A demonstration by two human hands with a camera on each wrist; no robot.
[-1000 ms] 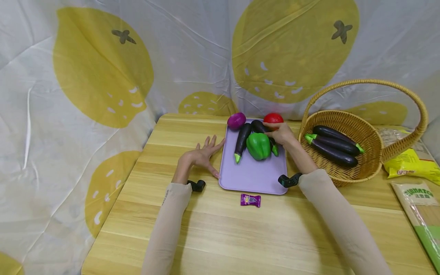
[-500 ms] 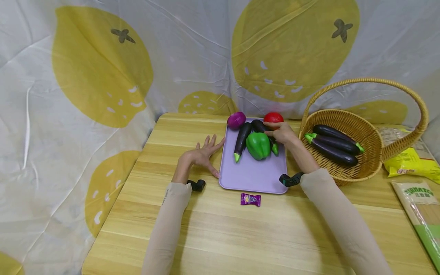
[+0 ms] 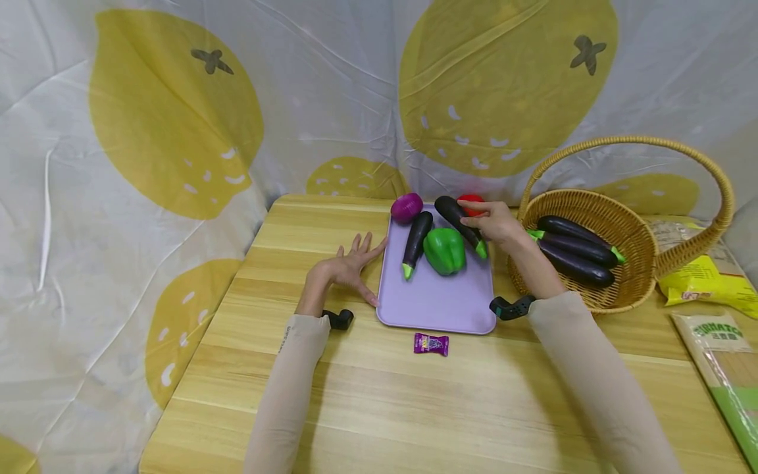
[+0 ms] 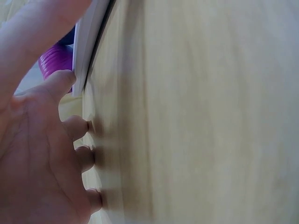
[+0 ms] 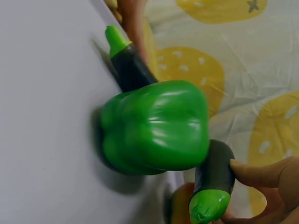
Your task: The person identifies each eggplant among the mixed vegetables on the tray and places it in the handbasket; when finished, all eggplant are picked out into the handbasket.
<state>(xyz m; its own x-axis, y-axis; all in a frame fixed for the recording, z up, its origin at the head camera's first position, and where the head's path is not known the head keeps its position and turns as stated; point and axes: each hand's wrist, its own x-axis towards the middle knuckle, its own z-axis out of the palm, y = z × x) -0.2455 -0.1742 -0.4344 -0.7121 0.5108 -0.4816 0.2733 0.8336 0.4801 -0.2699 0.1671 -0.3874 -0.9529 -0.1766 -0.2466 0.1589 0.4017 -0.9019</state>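
My right hand (image 3: 500, 224) pinches a dark eggplant (image 3: 454, 214) with a green stem end, over the back right of the lilac tray (image 3: 435, 306). In the right wrist view, thumb and fingers grip that eggplant (image 5: 216, 170) beside a green bell pepper (image 5: 154, 126). A second eggplant (image 3: 417, 240) lies on the tray left of the pepper. At the back left corner sits a purple onion (image 3: 406, 208). Partly hidden behind my right hand is a red round item (image 3: 470, 203). My left hand (image 3: 346, 270) spreads its fingers on the table, touching the tray's left edge.
A wicker basket (image 3: 642, 289) with a tall handle stands right of the tray, holding several eggplants (image 3: 577, 257). Farther right lie a yellow bag (image 3: 705, 280) and a noodle packet (image 3: 725, 355). A purple wrapped candy (image 3: 431, 344) lies before the tray. A lemon-print cloth (image 3: 343, 99) hangs behind.
My right hand has lifted the right-hand eggplant and shifted it slightly up and right, away from the bell pepper. My left hand stays in place.
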